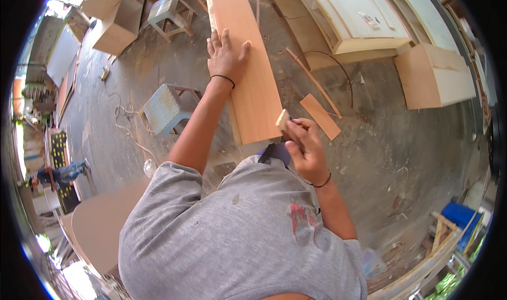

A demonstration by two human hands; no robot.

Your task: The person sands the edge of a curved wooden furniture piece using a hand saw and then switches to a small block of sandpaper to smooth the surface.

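A long wooden board [256, 96] with a smooth orange-brown face stretches away from my waist. My left hand [227, 59] rests on its left part, palm down with the fingers spread. At the near right corner of the board, my right hand [308, 149] grips a small pale block [282, 119] between thumb and fingers. The block is at the board's right edge; whether it touches the wood I cannot tell. Its underside is hidden, so its exact kind does not show.
A blue-topped plastic stool [165, 110] stands left of the board, another stool [170, 15] farther off. Right of the board lie a short wooden plank [320, 116] and a thin strip [314, 82]. Large cabinet panels [369, 44] stand far right. A cable [129, 131] crosses the left floor; a person [66, 174] is far left.
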